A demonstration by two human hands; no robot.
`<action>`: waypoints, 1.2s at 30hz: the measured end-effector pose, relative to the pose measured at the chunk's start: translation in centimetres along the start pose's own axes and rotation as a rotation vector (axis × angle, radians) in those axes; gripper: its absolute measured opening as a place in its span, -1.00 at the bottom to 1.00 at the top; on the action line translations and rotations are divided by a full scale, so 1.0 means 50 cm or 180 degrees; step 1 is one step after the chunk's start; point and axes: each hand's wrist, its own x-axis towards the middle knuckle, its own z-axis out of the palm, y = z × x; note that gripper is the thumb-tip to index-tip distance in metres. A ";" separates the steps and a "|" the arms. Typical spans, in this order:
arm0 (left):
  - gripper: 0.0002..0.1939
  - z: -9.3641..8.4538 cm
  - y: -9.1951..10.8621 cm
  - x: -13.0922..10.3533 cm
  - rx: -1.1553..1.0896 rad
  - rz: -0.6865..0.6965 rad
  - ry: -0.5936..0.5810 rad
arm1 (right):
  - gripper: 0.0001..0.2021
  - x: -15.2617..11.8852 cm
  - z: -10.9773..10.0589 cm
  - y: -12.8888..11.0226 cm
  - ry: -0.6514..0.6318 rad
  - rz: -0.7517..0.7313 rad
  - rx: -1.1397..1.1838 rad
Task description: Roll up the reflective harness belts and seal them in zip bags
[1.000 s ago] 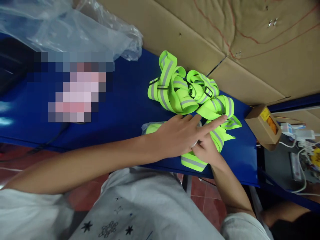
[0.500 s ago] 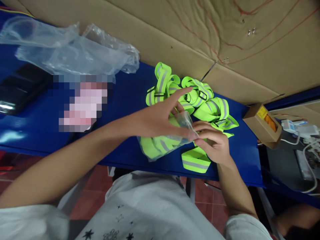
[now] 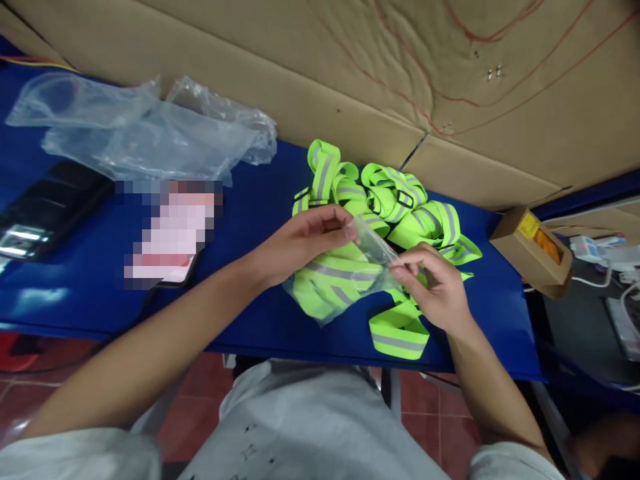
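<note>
Spanning the gap between two hands: one clear plastic bag [image 3: 350,275], filled with folded yellow-green strap [image 3: 320,290], grey-striped, located at the near middle of the blue table [image 3: 260,190]. Changes recorded: the bag, largely hidden a second ago under the left hand and arm, is now exposed; the left hand, spread wide half a second ago, has been curled in. Left hand [image 3: 317,233]: fingers bent, bag's edge pinched against the thumb. Right hand [image 3: 437,287]: partly closed, opposite end of that edge pinched between thumb and fingers. Also listed: loose straps [image 3: 383,193] with black buckles, heaped beyond the bag; one strap loop [image 3: 399,335], laid near right; cardboard box [image 3: 525,250], placed at the table's right end; phone [image 3: 173,233], screen blurred, laid left; plastic film [image 3: 170,137], spread far left.
</note>
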 end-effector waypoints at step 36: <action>-0.78 0.006 -0.046 0.000 0.0752 0.0747 0.0454 | -0.80 0.017 0.024 0.029 -0.0496 0.1152 0.0824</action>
